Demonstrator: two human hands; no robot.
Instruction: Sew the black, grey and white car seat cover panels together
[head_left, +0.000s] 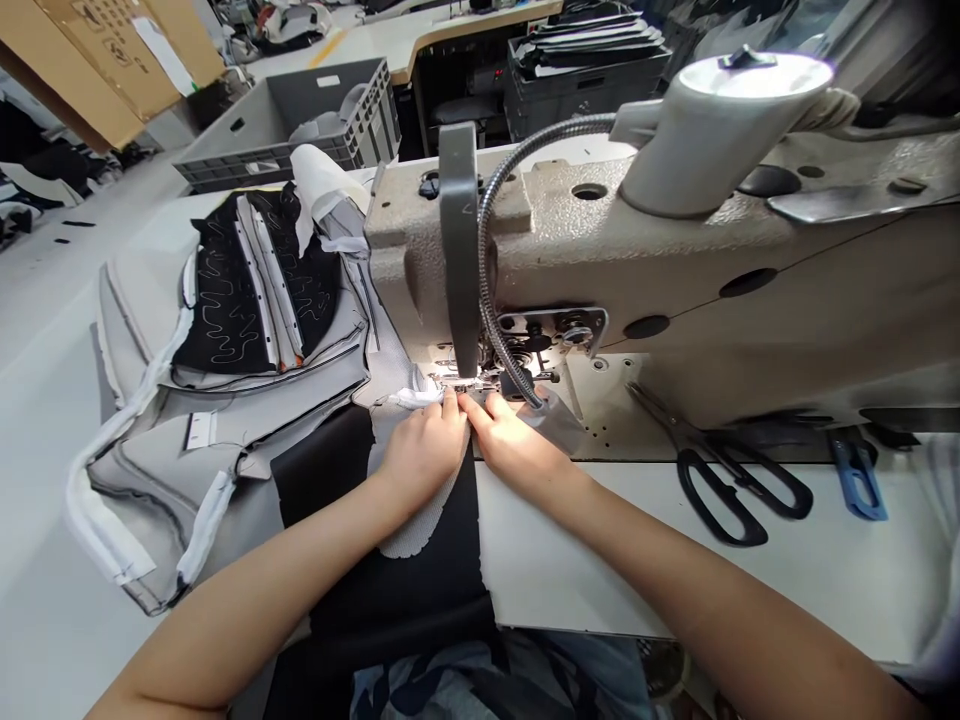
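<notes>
Under the head of a sewing machine, a large sewn cover of grey fabric with black panels runs toward the lit needle area. My left hand has its fingers drawn together and presses the cover's edge just in front of the presser foot. Close beside it, my right hand holds down the same edge with bent fingers, thumb side toward the left. A black panel hangs over the table's front edge below my wrists. The needle tip and the fabric beneath my fingertips are mostly hidden.
Black-handled scissors and a blue-handled tool lie to the right. A flexible metal conduit curves past the machine head. Behind stand a grey crate, a cardboard box and a dark bin of stacked pieces.
</notes>
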